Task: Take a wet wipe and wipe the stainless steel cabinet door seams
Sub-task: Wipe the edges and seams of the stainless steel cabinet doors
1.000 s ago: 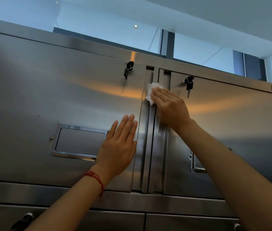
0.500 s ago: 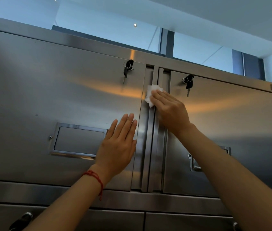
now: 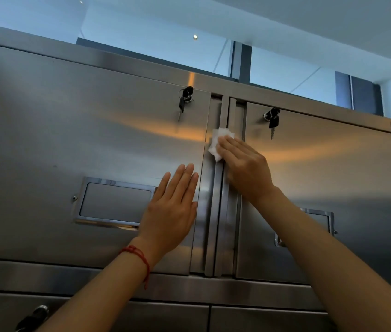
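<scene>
Head view: right arm covers most of the right door's handle point(image 3: 319, 224); right door point(image 3: 333, 176) cut off at frame edge. Left hand point(image 3: 173, 212) flat, fingers straight, on left door point(image 3: 70, 140), overlapping the left handle point(image 3: 115, 202) corner. Right hand point(image 3: 244, 166) presses wipe point(image 3: 218, 142) with straight fingers onto centre seam point(image 3: 220, 212), upper part. Keys point(image 3: 184, 101) hang in both locks.

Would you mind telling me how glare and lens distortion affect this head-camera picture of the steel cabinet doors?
Head view: a warm orange glare band streaks the brushed stainless steel left door and the matching right door; wide-angle distortion bows the cabinet's top edge; the white wet wipe under the right hand is nearly blown out; the left hand, flat on the door, is sharp.
</scene>
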